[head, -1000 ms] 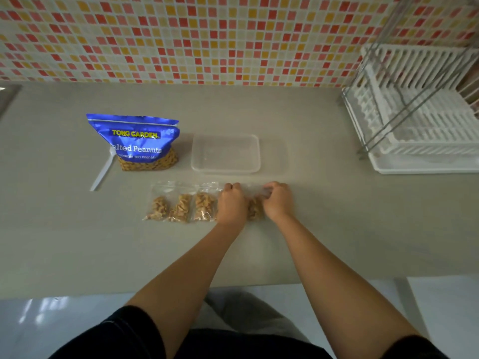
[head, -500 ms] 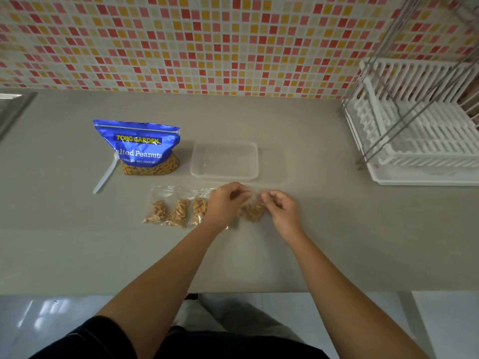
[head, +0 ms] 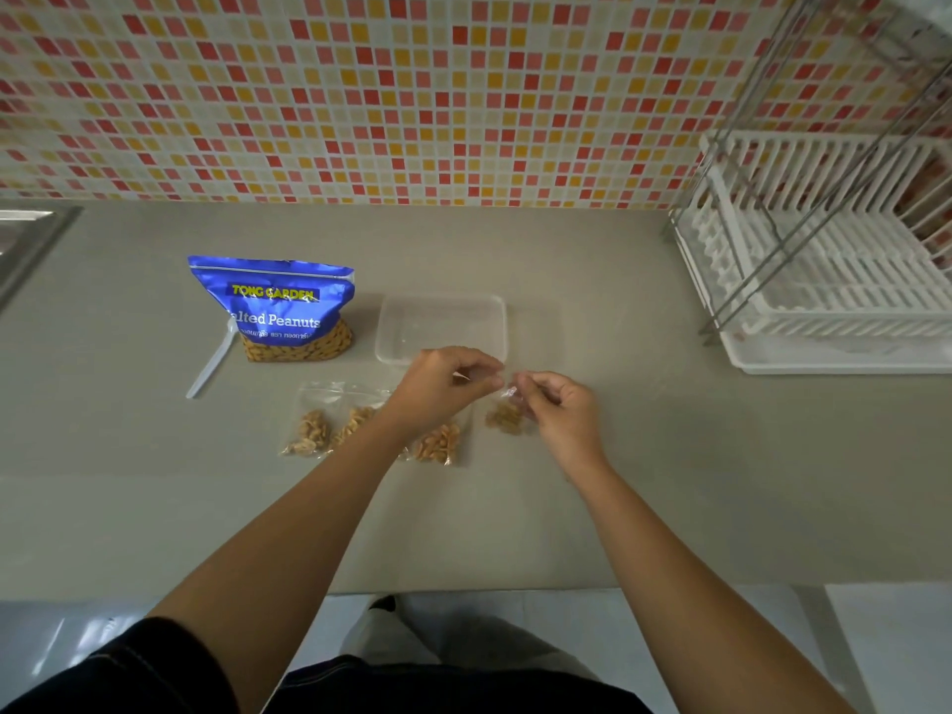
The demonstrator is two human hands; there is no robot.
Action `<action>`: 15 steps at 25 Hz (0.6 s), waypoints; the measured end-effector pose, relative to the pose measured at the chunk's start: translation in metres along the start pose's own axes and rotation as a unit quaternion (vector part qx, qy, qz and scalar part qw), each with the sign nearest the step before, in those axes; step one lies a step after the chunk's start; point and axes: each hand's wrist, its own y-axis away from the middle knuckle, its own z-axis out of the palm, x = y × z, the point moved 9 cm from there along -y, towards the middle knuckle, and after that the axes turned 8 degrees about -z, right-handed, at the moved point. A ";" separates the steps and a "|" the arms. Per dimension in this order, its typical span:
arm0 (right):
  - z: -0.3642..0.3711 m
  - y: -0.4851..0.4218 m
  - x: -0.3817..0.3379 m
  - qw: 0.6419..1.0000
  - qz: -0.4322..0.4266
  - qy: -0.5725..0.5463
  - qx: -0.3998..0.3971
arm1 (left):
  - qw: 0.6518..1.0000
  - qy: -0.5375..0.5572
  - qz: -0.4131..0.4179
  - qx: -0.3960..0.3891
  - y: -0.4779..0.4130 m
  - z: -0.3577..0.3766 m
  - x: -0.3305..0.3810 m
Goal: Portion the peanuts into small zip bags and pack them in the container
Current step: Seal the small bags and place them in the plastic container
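A small clear zip bag of peanuts [head: 506, 415] hangs just above the counter, pinched at its top edge by both my left hand [head: 442, 384] and my right hand [head: 559, 407]. Three more filled zip bags [head: 329, 427] lie in a row on the counter to its left, the nearest one partly hidden under my left forearm. A blue Salted Peanuts pouch [head: 278, 306] stands at the back left. The clear plastic container [head: 443, 322] sits open right behind my hands, with nothing visible inside it.
A white plastic spoon [head: 211, 363] lies left of the pouch. A white dish rack [head: 834, 270] with a wire frame fills the right side. A steel sink edge [head: 26, 239] shows at far left. A mosaic tile wall runs behind.
Both hands lifted the rightmost bag off the counter and now pinch its top edge. The camera view has tilted down slightly.
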 end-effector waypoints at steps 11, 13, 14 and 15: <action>0.002 0.006 -0.027 0.984 -0.090 0.141 0.068 | 0.985 -0.139 0.100 0.021 -0.008 0.003 0.022; 0.000 0.007 -0.029 0.977 -0.098 0.168 0.089 | 0.985 -0.144 0.098 0.019 -0.006 0.002 0.021; -0.001 0.007 -0.029 0.973 -0.103 0.180 0.096 | 0.984 -0.149 0.099 0.017 -0.005 0.001 0.019; -0.002 0.007 -0.030 0.971 -0.108 0.190 0.101 | 0.983 -0.155 0.101 0.016 -0.005 0.000 0.018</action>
